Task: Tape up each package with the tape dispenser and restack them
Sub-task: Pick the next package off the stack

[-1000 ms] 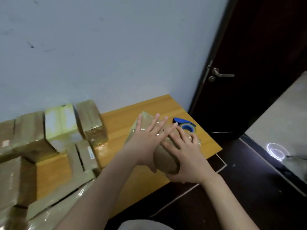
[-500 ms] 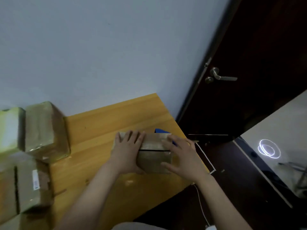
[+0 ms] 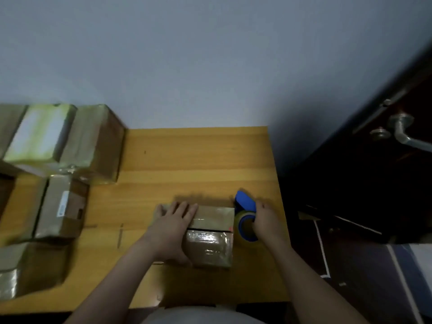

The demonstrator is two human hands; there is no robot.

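I log the left hand (image 3: 173,228) flat, fingers straight, on the cardboard package (image 3: 210,239) at the worktop's (image 3: 187,160) near middle. Right hand (image 3: 266,223) grips the blue tape dispenser (image 3: 245,204) just beside the package's right edge. Other packages (image 3: 93,141) are piled far left.

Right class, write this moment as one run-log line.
left hand: flat on brown cardboard package | right hand: grips blue plastic tape dispenser, right of package | top seam: dark gap shows
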